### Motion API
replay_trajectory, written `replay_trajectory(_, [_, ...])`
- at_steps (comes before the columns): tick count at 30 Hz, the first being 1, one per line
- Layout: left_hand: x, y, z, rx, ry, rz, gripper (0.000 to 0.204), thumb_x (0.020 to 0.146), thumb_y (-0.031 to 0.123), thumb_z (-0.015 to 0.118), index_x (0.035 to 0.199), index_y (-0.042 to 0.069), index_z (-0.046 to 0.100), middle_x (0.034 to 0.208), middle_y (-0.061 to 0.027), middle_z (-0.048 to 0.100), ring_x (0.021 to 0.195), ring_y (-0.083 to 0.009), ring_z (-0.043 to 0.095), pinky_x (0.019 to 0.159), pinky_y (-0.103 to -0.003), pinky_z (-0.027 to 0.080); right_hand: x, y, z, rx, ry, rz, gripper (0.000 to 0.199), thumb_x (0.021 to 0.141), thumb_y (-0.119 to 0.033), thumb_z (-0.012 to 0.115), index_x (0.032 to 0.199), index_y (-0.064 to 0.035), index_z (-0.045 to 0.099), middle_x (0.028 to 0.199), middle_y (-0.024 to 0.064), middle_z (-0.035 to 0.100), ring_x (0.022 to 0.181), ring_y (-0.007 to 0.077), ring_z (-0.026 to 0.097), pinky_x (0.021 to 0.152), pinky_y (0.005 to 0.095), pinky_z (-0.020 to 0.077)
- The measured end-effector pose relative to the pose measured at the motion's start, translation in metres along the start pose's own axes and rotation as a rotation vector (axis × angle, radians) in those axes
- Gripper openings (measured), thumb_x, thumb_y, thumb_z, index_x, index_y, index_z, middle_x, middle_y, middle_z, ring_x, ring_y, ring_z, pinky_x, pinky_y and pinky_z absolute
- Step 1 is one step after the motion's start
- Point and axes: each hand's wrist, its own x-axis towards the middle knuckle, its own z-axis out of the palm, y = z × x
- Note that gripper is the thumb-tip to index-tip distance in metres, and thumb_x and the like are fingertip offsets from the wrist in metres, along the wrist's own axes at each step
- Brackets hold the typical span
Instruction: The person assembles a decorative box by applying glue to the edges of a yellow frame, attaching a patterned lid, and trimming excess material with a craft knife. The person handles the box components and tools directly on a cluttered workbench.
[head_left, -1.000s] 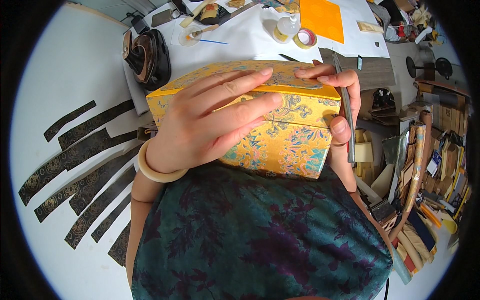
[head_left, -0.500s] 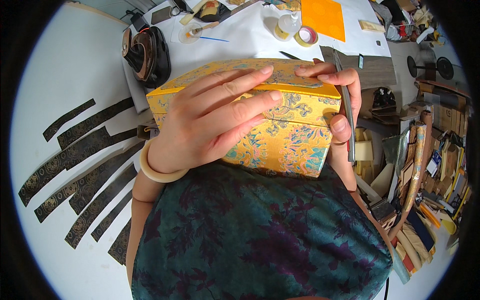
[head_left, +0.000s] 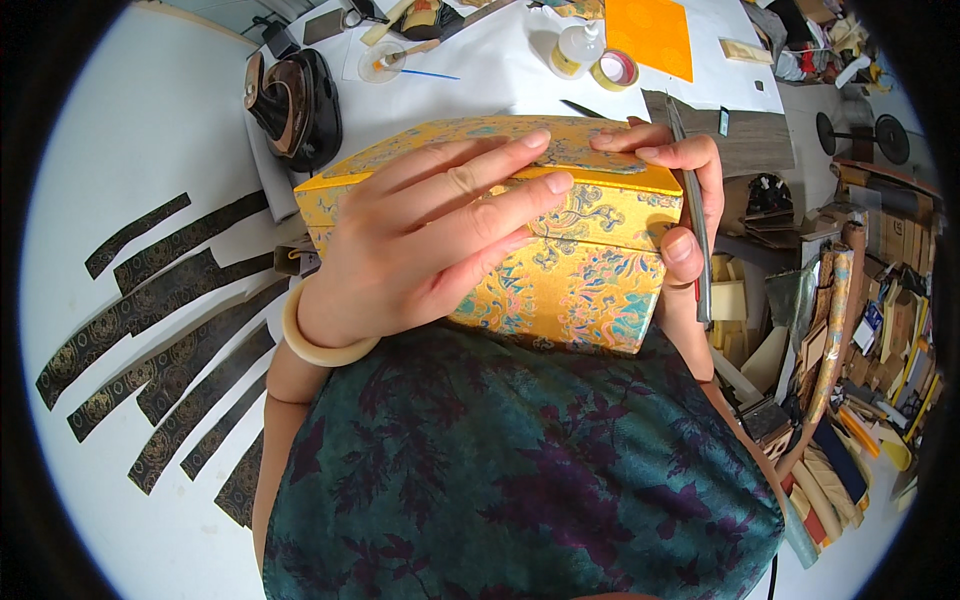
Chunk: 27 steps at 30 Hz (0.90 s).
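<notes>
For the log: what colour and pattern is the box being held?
Yellow-gold brocade box with blue, pink floral scrollwork; head view.

Single view only: head-worn fisheye camera looked steeply down over person's chest. Lens sat close to brocade box (head_left: 520, 240), which filled frame centre with left hand (head_left: 430, 240) and right hand (head_left: 680, 210) on it. Green patterned garment (head_left: 520, 470) took up lower frame. White table (head_left: 130, 130) curved away left and top. Cluttered shelf (head_left: 860, 330) bent along right rim. Dark vignette ringed corners. No second view to share scene.
</notes>
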Motion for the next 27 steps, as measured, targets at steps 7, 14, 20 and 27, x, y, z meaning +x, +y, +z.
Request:
replay_trajectory(7, [-0.003, -0.001, 0.002, 0.005, 0.009, 0.019, 0.045, 0.076, 0.01, 0.084, 0.12, 0.009, 0.073, 0.129, -0.0143, 0.071, 0.101, -0.0326, 0.07, 0.086, -0.037, 0.058, 0.0, 0.0, -0.002, -0.011, -0.024, -0.017, 0.062, 0.082, -0.046, 0.082, 0.116, -0.0045, 0.051, 0.12, 0.0236, 0.065, 0.116, 0.0299, 0.063, 0.103, 0.0454, 0.0478])
replay_trajectory(14, [-0.001, 0.0, -0.008, -0.064, -0.069, -0.029, 0.046, 0.079, 0.006, 0.081, 0.122, -0.001, 0.067, 0.125, -0.0205, 0.072, 0.11, -0.0353, 0.071, 0.096, -0.041, 0.057, -0.001, 0.001, -0.001, 0.005, -0.008, -0.014, 0.063, 0.081, -0.046, 0.083, 0.116, -0.0047, 0.052, 0.119, 0.0234, 0.066, 0.115, 0.0294, 0.063, 0.102, 0.0449, 0.0478])
replay_trajectory(20, [0.023, -0.075, -0.054, -0.742, -0.343, -0.462, 0.061, 0.103, 0.044, 0.061, 0.153, 0.01, 0.048, 0.154, -0.0171, 0.051, 0.137, -0.0309, 0.056, 0.114, -0.042, 0.044, 0.0, 0.009, -0.007, 0.031, -0.079, -0.065, 0.064, 0.079, -0.047, 0.084, 0.115, -0.004, 0.053, 0.118, 0.0237, 0.067, 0.113, 0.0287, 0.063, 0.102, 0.0446, 0.0471])
replay_trajectory(27, [0.05, -0.167, 0.06, -0.706, -1.045, -0.877, 0.091, 0.091, 0.081, 0.051, 0.146, 0.009, 0.056, 0.148, -0.0123, 0.057, 0.13, -0.0219, 0.058, 0.105, -0.039, 0.05, 0.014, 0.007, 0.007, 0.122, -0.26, -0.169, 0.065, 0.079, -0.047, 0.085, 0.118, -0.0037, 0.054, 0.118, 0.0257, 0.067, 0.116, 0.0322, 0.062, 0.104, 0.0475, 0.0467])
